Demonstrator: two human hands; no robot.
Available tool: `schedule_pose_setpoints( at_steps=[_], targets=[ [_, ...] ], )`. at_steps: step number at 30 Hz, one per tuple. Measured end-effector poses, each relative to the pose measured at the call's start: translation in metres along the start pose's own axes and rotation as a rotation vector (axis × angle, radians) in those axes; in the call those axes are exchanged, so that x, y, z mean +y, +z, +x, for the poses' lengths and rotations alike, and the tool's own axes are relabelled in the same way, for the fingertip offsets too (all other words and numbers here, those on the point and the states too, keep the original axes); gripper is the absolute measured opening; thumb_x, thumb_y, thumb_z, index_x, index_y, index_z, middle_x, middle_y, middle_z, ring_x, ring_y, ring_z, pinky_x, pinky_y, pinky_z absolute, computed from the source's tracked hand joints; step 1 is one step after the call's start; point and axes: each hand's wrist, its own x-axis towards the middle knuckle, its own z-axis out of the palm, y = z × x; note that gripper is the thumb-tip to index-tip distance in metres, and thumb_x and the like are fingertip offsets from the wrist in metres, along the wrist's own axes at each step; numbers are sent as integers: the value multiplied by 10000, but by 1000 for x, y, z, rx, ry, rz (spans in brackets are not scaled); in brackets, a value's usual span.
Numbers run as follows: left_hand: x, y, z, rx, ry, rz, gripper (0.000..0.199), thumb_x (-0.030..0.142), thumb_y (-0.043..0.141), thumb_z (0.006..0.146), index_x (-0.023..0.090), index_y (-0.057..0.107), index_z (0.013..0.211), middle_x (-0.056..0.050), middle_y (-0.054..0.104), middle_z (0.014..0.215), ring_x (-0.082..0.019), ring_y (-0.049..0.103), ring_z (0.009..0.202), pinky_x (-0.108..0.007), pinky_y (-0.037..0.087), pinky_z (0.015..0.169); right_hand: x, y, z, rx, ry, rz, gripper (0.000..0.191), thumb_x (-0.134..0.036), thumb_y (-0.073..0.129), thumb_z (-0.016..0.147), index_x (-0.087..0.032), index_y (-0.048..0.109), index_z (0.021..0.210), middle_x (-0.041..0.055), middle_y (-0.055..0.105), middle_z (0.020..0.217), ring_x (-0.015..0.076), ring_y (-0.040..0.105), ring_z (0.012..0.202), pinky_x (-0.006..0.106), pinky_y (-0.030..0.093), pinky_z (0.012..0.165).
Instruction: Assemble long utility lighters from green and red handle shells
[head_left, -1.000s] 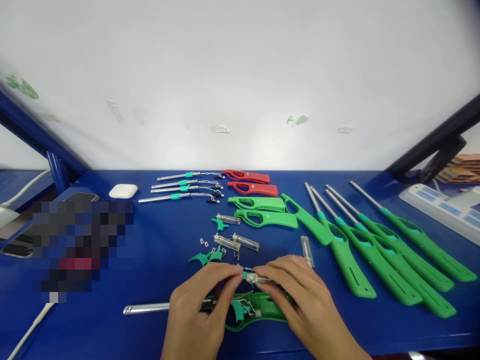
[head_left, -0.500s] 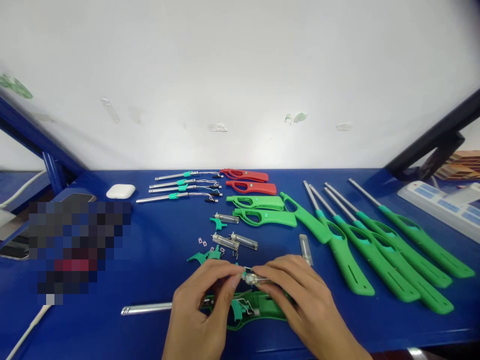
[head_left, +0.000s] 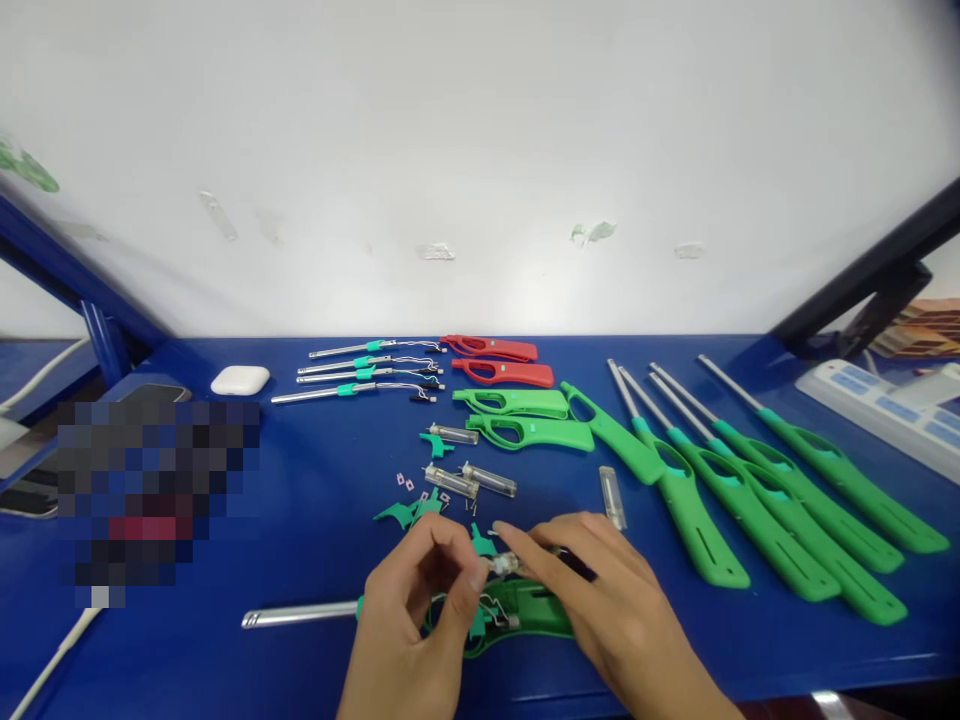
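From where I stand, a white case [head_left: 240, 380] sits near the back-left corner of the blue table [head_left: 315, 540]. Next come four wired metal tubes [head_left: 319, 396] by the back edge. Towards the front edge, an open green shell [head_left: 544, 605] lies under both hands. Just above it, the left hand [head_left: 412, 615] has thumb and forefinger pinching the left end of a clear tank [head_left: 507, 564]; whether they grip something smaller too, I can't tell. The right hand [head_left: 615, 610] grips the tank's other end. Green lighters [head_left: 787, 535] fan towards the right edge.
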Motion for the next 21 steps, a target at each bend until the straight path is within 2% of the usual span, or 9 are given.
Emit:
schedule_pose_setpoints(
  at_steps=[2,5,8,12,15,18,19,21],
  targets=[
    [2,3,-2,-7,-28,-47,438,529,743,945,242,480,745,60,460,717,-128,393,656,-240,344,605,0,-1,-1,30,-30,-34,563,93,440,1012,-187,642,1457,67,724,1053,200,656,925,351,534,811],
    [4,4,-2,-21,-30,-62,486,498,734,939,251,374,724,61,449,713,-127,378,648,-250,332,606,0,0,-3,49,-39,-35,614,127,435,970,-187,647,1453,69,720,1049,196,633,903,336,513,771],
    [6,5,1,-16,-12,-63,501,466,726,936,253,338,701,63,450,694,-124,403,637,-251,352,610,0,2,-4,35,-10,-39,688,140,414,947,-223,624,1493,67,715,1063,195,610,873,336,489,735],
    [7,6,3,-42,-16,-108,519,447,754,912,251,339,669,62,490,651,-116,437,600,-243,380,588,-1,4,-3,43,1,-35,636,108,423,983,-238,638,1473,59,710,1034,187,599,844,333,475,724],
    [6,5,2,-40,-28,-132,457,438,761,917,246,412,694,61,543,658,-114,474,587,-234,407,581,0,3,-1,57,-19,-37,643,109,411,987,-241,638,1475,51,718,1026,179,611,841,329,467,720],
    [-1,1,1,22,2,-17,254,435,725,972,259,585,853,55,639,754,-139,594,683,-243,461,647,1,1,-1,58,-5,-22,611,78,424,1022,-253,627,1494,44,730,1039,186,644,886,353,493,780],
    [-4,-2,1,56,50,79,173,426,702,997,279,633,940,54,667,798,-150,629,731,-254,480,681,1,0,-2,63,13,3,579,48,448,1046,-253,610,1513,40,738,1045,186,656,897,356,505,800],
    [-12,-9,1,89,247,338,53,376,674,1030,325,682,1043,52,702,871,-173,662,813,-286,512,754,-1,-1,-4,83,74,92,488,-61,531,1091,-251,578,1538,26,758,1051,177,684,907,340,535,825]
  ],
)
